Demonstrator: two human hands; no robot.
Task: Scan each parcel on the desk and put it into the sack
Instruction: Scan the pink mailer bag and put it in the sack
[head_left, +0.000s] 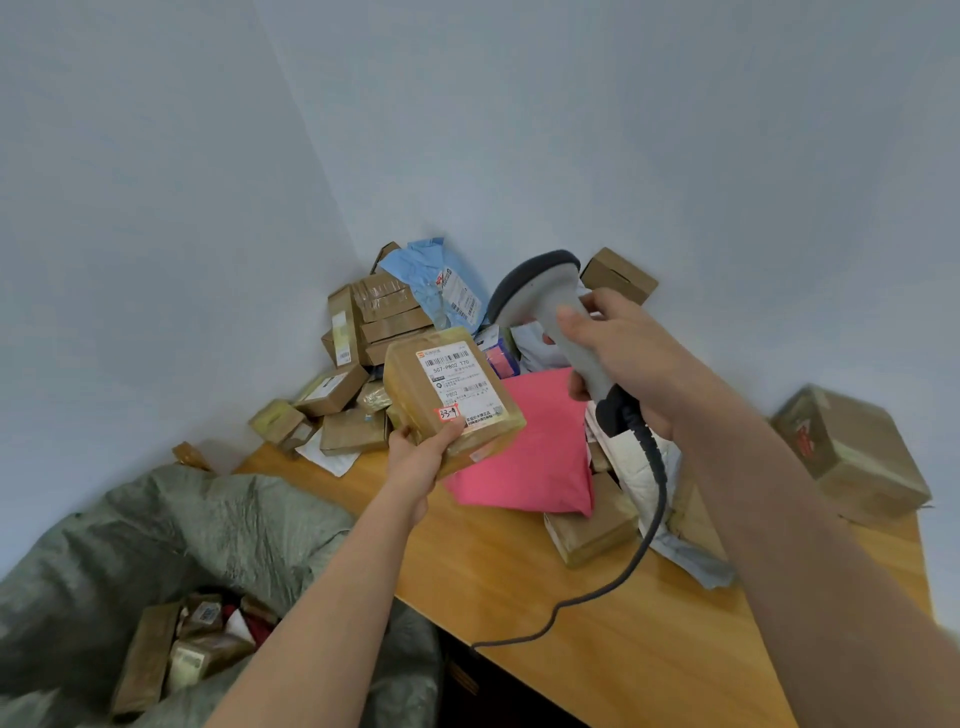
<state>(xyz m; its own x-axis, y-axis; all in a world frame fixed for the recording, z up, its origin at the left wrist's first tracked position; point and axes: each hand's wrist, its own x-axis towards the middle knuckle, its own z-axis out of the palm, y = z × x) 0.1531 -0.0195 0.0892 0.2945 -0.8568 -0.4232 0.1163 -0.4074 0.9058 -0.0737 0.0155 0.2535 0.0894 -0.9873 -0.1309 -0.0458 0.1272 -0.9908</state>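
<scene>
Wooden desk (519, 561) below, left hand (415, 457) fingers pinching parcel (454, 400) corner, right hand (623, 353) fingers wrapped around scanner (550, 306)

A parcel sorting room: labelled cardboard parcels (358, 332) heaped in the corner of a wooden bench (597, 587), a corded barcode scanner (561, 322), and a grey sack (171, 525) part-filled with boxes.

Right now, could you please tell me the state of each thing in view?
Held parcel: lifted by left hand, label up.
Scanner: gripped by right hand.
Sack: open, parcels inside.
Pink mailer: lying on desk.
</scene>
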